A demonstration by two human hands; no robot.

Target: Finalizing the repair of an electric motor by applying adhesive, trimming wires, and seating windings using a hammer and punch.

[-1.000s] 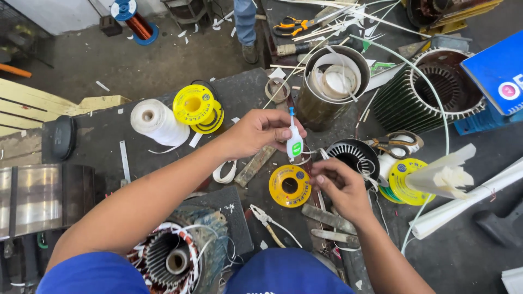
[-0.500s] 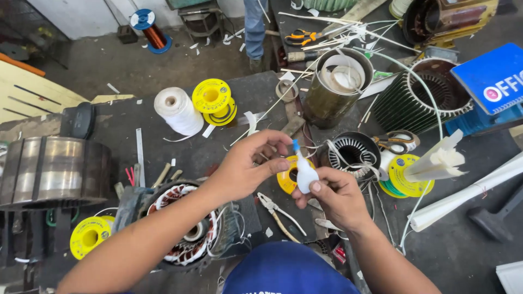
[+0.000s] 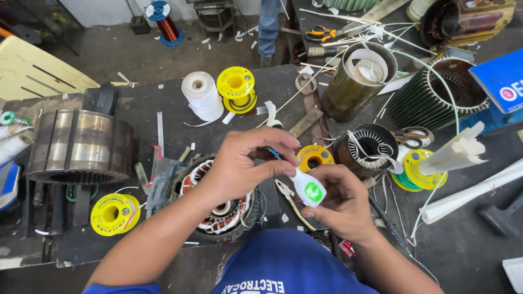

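Note:
My right hand (image 3: 342, 202) grips a small white squeeze bottle (image 3: 308, 189) with a green label, tilted up and to the left. My left hand (image 3: 244, 164) pinches the bottle's small blue cap (image 3: 274, 153) at its tip, fingers curled over it. Both hands hover above a motor stator (image 3: 217, 197) with red and white windings lying on the dark workbench (image 3: 139, 103). A yellow spool (image 3: 314, 157) sits just behind my fingers.
A large metal stator core (image 3: 79, 146) stands at the left with a yellow spool (image 3: 111, 213) below it. White thread roll (image 3: 201, 95), yellow spool (image 3: 235, 87), brown cylinder (image 3: 357, 81), small wound stator (image 3: 370, 148), scissors (image 3: 411, 136), pliers (image 3: 291, 198) and a finned motor housing (image 3: 436, 98) crowd the bench.
My hands with the bottle have drawn closer to my body. The bottle has tipped from upright to slanted, and my left fingers now pinch its blue cap.

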